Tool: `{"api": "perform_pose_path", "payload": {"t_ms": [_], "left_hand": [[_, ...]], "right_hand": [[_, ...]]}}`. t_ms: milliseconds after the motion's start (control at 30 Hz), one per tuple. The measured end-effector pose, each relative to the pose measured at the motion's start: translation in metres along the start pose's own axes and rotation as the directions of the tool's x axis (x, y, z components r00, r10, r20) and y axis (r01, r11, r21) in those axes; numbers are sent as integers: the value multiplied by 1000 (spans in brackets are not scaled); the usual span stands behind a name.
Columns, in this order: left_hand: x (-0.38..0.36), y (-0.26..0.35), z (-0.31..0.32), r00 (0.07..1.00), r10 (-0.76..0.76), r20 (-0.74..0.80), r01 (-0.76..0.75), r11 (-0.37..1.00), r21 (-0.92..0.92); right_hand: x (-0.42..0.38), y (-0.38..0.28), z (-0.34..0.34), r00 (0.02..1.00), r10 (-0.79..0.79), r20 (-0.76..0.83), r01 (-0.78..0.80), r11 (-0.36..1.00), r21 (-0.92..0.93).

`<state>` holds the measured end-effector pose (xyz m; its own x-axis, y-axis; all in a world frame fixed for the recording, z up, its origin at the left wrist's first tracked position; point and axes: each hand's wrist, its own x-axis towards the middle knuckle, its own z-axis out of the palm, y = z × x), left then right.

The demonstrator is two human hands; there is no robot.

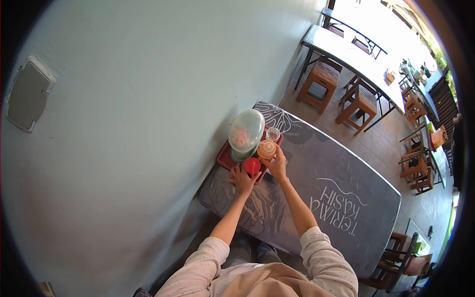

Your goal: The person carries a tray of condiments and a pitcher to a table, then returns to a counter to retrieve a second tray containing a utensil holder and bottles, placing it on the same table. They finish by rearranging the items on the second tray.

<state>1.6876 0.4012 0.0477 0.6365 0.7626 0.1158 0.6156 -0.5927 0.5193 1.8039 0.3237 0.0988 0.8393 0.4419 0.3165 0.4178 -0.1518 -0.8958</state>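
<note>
My left hand (241,179) is at the near edge of a red tray (225,157), its fingers and thumb around the lower part of a red squeeze bottle (252,166) with a pointed nozzle. My right hand (278,164) is curled around the side of an orange squeeze bottle (266,148), just beyond the red one. A container with a domed, see-through lid (246,129) stands at the tray's wall side, something pinkish showing through it. Beside it is a small clear jar (272,133). The bottoms of both bottles are hidden.
The tray sits on a dark grey table (297,183) with white lettering, against a pale wall (148,99). Brown stools (319,84) and a long white-topped table (354,54) stand beyond. More tables and stools line the right side.
</note>
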Motion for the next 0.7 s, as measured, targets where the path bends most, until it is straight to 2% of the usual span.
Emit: {"api": "perform_pose_path", "payload": {"t_ms": [67,133,233,333,400,433,500,600,700], "left_hand": [[3,-9,3,998,68,15,-68,997,-33],[3,-13,3,997,75,-3,-75,996,-46],[7,-17,4,996,78,-37,-81,993,-88],[4,-16,3,996,75,-41,-78,992,-101],[6,-17,3,995,90,-30,-92,992,-91],[7,-18,2,995,96,-5,-96,989,-108],[7,-23,4,994,109,18,-106,986,-126],[10,-23,2,986,164,24,-157,973,-170],[6,-24,7,988,154,-20,-155,982,-108]], "right_hand": [[-1,-5,0,1000,18,2,-18,1000,0],[-1,-5,1,1000,32,-1,-32,1000,1],[1,0,0,999,-48,-1,48,997,-57],[-3,-2,1,999,37,39,-35,998,-53],[-6,4,2,996,-93,15,95,983,-155],[-7,7,2,995,-95,11,95,983,-156],[-10,13,2,999,-26,37,30,994,-109],[-7,12,-1,997,-9,78,17,995,-97],[-8,9,-5,995,-1,102,12,995,-103]]}}
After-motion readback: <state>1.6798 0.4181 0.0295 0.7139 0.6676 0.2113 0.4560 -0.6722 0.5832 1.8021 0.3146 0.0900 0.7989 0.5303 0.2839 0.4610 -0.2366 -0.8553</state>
